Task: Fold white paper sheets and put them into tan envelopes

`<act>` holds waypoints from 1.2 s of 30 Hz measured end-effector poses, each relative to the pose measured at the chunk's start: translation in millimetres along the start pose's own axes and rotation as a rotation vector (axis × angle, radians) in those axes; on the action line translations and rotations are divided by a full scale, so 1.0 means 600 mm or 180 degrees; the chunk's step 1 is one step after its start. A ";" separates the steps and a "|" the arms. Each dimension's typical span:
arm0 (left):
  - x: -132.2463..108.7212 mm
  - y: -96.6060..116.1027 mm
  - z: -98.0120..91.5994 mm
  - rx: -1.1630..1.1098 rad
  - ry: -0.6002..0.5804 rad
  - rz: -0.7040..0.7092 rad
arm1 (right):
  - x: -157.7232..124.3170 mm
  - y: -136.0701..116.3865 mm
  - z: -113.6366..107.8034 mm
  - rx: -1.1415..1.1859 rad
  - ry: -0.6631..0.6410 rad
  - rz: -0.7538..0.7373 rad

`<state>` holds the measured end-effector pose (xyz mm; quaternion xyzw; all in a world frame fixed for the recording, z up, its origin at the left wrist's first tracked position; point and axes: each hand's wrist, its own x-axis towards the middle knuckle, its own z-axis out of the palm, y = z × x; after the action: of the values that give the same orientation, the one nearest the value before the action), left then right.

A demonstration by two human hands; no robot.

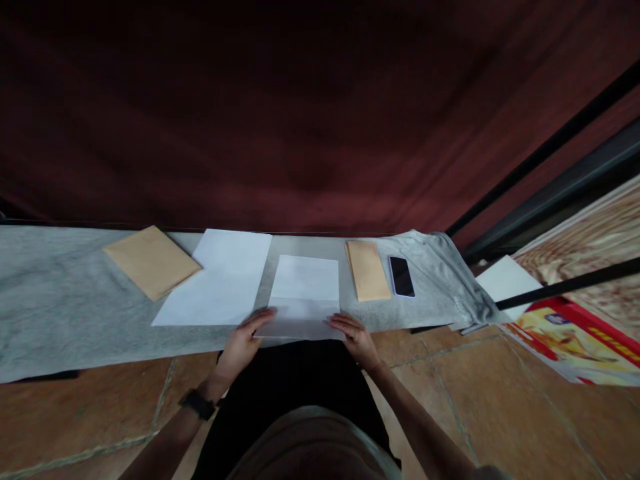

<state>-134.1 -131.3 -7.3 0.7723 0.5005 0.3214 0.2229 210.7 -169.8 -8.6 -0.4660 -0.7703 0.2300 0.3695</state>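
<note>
A white sheet of paper (305,287) lies on the grey cloth (65,300) in front of me, its near part folded up over itself. My left hand (245,343) rests on the sheet's near left corner with fingers stretched flat. My right hand (353,333) presses the near right corner, fingers also flat. A black watch (199,404) is on my left wrist.
A stack of white sheets (220,280) and a brown envelope (151,261) lie to the left. Another brown envelope (368,270) and a dark phone (401,276) lie to the right. A red curtain (300,113) hangs behind. A colourful printed box (570,340) sits on the tiled floor.
</note>
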 end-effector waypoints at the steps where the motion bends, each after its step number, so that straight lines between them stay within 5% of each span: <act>1: 0.003 -0.001 0.002 -0.0059 0.0040 -0.0059 | 0.001 0.000 -0.001 0.0031 0.0001 0.0055; 6: -0.011 0.016 0.006 -0.0218 0.0007 0.0069 | 0.007 0.005 -0.008 0.0145 0.0162 0.0443; 10: -0.020 0.031 0.007 -0.0323 0.0350 -0.0546 | 0.018 0.008 -0.008 0.0290 0.0288 0.0805; 17: 0.035 0.037 0.022 -0.0593 0.0671 -0.1098 | 0.065 0.012 0.002 0.0564 0.0471 0.1248; 36: 0.103 0.066 0.032 0.0729 0.0106 -0.2214 | 0.132 0.032 0.033 -0.0535 0.0576 0.1781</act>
<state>-77.2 -91.0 22.5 0.5705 0.7695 0.1808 0.2228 182.5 -90.9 -6.0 -0.7076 -0.5923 0.2159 0.3191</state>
